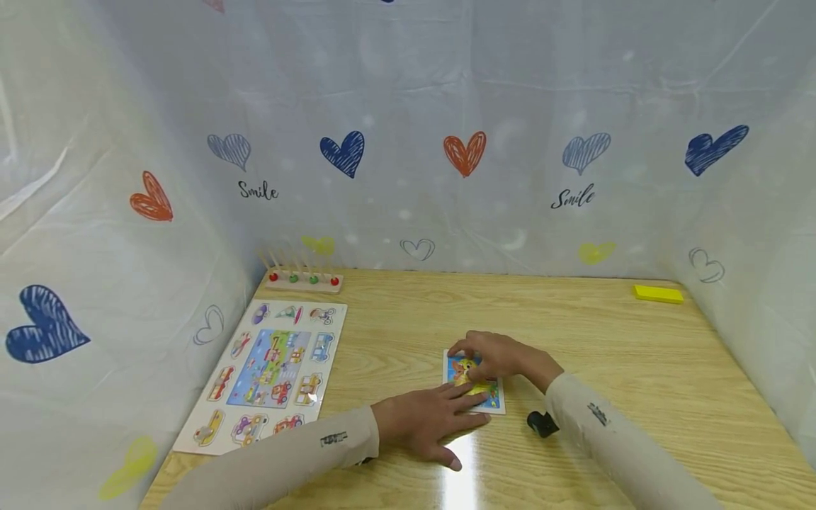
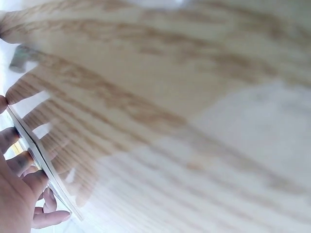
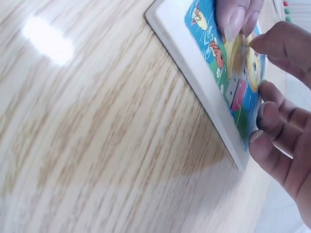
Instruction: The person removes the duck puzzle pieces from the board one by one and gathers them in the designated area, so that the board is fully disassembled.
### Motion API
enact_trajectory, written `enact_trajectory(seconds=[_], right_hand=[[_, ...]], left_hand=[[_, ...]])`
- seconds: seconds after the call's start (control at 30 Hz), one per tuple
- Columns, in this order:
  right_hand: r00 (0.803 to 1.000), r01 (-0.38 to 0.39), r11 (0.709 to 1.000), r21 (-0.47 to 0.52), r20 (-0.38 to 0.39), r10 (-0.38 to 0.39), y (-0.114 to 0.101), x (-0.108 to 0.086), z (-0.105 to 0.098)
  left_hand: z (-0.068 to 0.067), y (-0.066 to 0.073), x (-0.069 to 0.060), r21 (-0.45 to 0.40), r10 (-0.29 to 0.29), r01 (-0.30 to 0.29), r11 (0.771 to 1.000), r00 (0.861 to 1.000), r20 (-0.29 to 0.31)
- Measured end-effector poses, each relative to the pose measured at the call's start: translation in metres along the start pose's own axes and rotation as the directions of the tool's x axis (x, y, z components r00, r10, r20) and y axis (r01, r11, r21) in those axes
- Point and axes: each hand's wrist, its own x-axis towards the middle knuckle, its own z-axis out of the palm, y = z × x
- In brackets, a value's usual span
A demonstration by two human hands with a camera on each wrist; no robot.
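Note:
A small white-bordered picture puzzle point(image 1: 494, 404) with a yellow cartoon animal on blue lies flat on the table before me. My left hand point(image 1: 428, 421) rests on its near left part, fingers straight and spread. Over the far side arches my right hand point(image 1: 500, 354), fingers curled. In the right wrist view, the right thumb point(image 3: 277, 41) touches the picture beside the left fingertips, while the right fingers point(image 3: 272, 111) bend at the far edge of the puzzle point(image 3: 194, 80). The left wrist view shows the puzzle's thin edge point(image 2: 46, 165) under the left fingers.
To the left lies a large peg puzzle board point(image 1: 210, 425) with vehicle pieces. Behind it stands a wooden rack point(image 1: 304, 282) with upright rods and red and green beads. A yellow block point(image 1: 658, 294) sits at the far right. White curtains point(image 1: 408, 92) with hearts enclose the table.

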Motion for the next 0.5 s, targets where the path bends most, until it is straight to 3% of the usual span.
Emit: enact_trajectory(seconds=[0.5], right_hand=[[1.0,0.002,0.998,-0.068,0.0,-0.002,0.0028,0.0026,0.0011]], left_hand=[[0.0016,-0.0006,0.0015,0.023,0.001,-0.001,1.0,1.0,-0.004]])
